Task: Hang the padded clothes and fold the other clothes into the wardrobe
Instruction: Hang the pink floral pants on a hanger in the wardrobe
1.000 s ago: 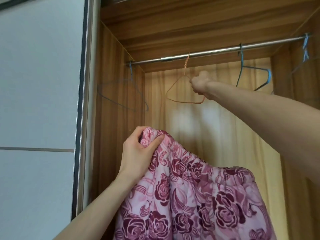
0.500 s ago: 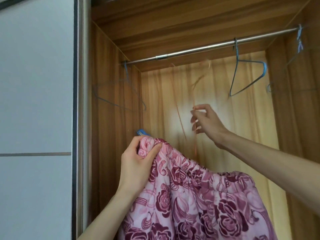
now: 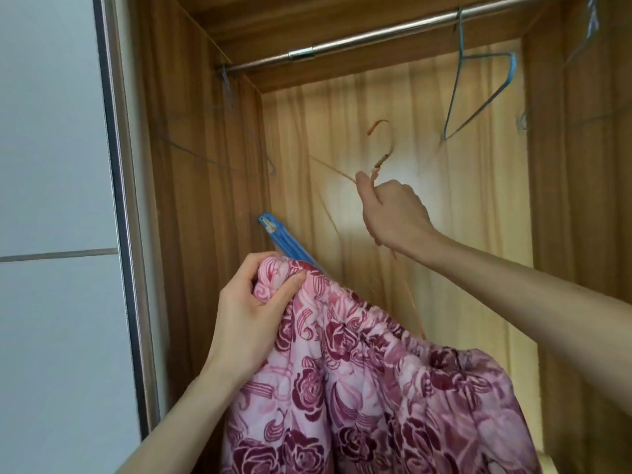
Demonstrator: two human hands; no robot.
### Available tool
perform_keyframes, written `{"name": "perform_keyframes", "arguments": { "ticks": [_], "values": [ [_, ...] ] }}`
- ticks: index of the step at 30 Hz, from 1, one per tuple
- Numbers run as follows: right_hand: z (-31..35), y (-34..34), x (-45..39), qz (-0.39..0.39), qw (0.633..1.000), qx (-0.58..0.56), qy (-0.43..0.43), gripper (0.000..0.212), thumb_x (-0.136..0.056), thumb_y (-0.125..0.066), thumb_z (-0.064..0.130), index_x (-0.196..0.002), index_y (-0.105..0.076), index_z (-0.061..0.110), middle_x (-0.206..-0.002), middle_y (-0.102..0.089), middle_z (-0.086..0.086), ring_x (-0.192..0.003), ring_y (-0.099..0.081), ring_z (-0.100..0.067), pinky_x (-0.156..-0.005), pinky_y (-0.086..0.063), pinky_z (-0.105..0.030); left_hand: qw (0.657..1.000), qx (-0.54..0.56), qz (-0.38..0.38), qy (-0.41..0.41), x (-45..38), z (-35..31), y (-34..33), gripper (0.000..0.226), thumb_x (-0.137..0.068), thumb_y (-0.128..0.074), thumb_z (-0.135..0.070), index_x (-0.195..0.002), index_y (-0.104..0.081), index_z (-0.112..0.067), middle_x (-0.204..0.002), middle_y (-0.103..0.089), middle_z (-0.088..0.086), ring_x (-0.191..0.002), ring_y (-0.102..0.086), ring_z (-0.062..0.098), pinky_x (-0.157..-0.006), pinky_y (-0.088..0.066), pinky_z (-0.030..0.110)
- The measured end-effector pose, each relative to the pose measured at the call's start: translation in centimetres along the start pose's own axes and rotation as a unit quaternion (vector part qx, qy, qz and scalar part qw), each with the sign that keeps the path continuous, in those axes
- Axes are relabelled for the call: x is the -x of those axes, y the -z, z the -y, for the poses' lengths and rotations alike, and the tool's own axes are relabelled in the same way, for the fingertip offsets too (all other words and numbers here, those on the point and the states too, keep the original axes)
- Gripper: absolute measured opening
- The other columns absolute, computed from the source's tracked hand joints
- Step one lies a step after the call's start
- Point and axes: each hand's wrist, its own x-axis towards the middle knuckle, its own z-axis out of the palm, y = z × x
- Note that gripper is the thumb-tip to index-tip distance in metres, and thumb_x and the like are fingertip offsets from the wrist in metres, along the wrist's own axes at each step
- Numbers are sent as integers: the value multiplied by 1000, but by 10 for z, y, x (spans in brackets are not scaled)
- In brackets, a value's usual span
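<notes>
Scanning from the left, I see the white sliding door (image 3: 51, 200) with its dark metal edge, then the wooden side wall of the wardrobe (image 3: 191, 165), where a thin blue wire hanger (image 3: 219, 159) lies blurred against the wood. My left hand (image 3: 253, 313) grips the gathered waistband corner of the pink rose-print padded garment (image 3: 359, 398), fingers and thumb curled round the cloth and holding it up at the wardrobe opening. A blue plastic clip hanger (image 3: 284, 237) pokes up just behind that corner. To the right, my right hand (image 3: 393, 213) is closed around the orange wire hanger (image 3: 379, 159), which is off the rail (image 3: 376, 39) and motion-blurred; its hook points up above my fist. Farther right, another blue hanger (image 3: 478, 97) hangs from the chrome rail, with a third at the far edge.
</notes>
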Motion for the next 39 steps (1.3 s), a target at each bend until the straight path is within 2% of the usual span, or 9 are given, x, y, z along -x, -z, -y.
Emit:
{"name": "perform_keyframes", "arguments": {
  "ticks": [2, 6, 9, 11, 14, 18, 30, 34, 39],
  "values": [
    [-5, 6, 0, -6, 999, 39, 36, 66, -110, -24, 48, -83, -67, 5, -71, -67, -7, -63, -64, -24, -72, -53, -38, 1000, 1, -3, -3, 3, 1, -1, 27, -89, -76, -33, -113, -69, -24, -103, -74, -16, -99, -71, 3, -88, -58, 22],
    [-2, 16, 6, 21, 989, -146, 21, 36, -111, -33, 38, -104, -63, 18, -76, -54, 10, -62, -52, -7, -63, -40, -26, 1000, 2, -4, -5, 10, 4, -2, 27, -90, -76, -30, -115, -69, -22, -104, -73, -17, -101, -70, 4, -86, -55, 15],
    [12, 24, 7, -44, 958, -280, -38, 28, -106, -46, 31, -91, -67, 21, -58, -49, 21, -62, -42, 1, -58, -29, -21, 1000, -7, -4, -2, 12, 6, -1, 26, -91, -77, -30, -115, -69, -22, -104, -73, -16, -101, -70, 4, -88, -56, 19],
    [25, 34, 11, -55, 927, -367, -59, 33, -104, -50, 29, -77, -65, 16, -47, -38, 16, -48, -34, -5, -48, -25, -21, 1000, -6, -2, 5, 15, 7, -2, 26, -92, -77, -30, -115, -69, -22, -105, -73, -15, -102, -70, 5, -90, -57, 22],
    [39, 46, 20, -29, 897, -440, -28, 36, -105, -48, 20, -70, -54, 15, -46, -28, 7, -40, -23, -10, -40, -19, -21, 1000, -5, 3, 10, 17, 8, -3, 26, -92, -76, -31, -116, -68, -23, -106, -72, -16, -103, -70, 4, -89, -57, 22],
    [44, 55, 30, -38, 880, -473, 6, 42, -105, -46, 17, -63, -48, 17, -46, -27, 6, -40, -21, -12, -41, -19, -20, 1000, -7, 6, 11, 19, 9, -3, 27, -92, -75, -32, -117, -67, -23, -107, -72, -19, -102, -69, 1, -86, -56, 17],
    [39, 61, 53, -98, 826, -551, 62, 45, -112, -41, 21, -68, -47, 15, -48, -27, 6, -38, -20, -10, -42, -18, -21, 1000, -18, 6, 14, 24, 16, -7, 34, -88, -76, -36, -117, -67, -19, -101, -72, -16, -99, -70, 2, -82, -55, 13],
    [31, 54, 58, -52, 843, -530, 74, 45, -113, -41, 22, -70, -49, 14, -46, -29, 7, -36, -22, -9, -40, -19, -19, 1000, -4, -2, 5, 26, 17, -12, 31, -89, -77, -32, -115, -68, -19, -103, -72, -17, -99, -70, 2, -83, -54, 13],
    [8, 41, 69, 45, 857, -514, 1, 42, -112, -42, 26, -72, -49, 15, -48, -23, 7, -39, -16, -9, -40, -14, -17, 1000, -1, -21, 5, 27, 20, -12, 30, -90, -77, -29, -117, -68, -21, -103, -72, -18, -101, -70, 4, -86, -56, 16]
  ]
}}
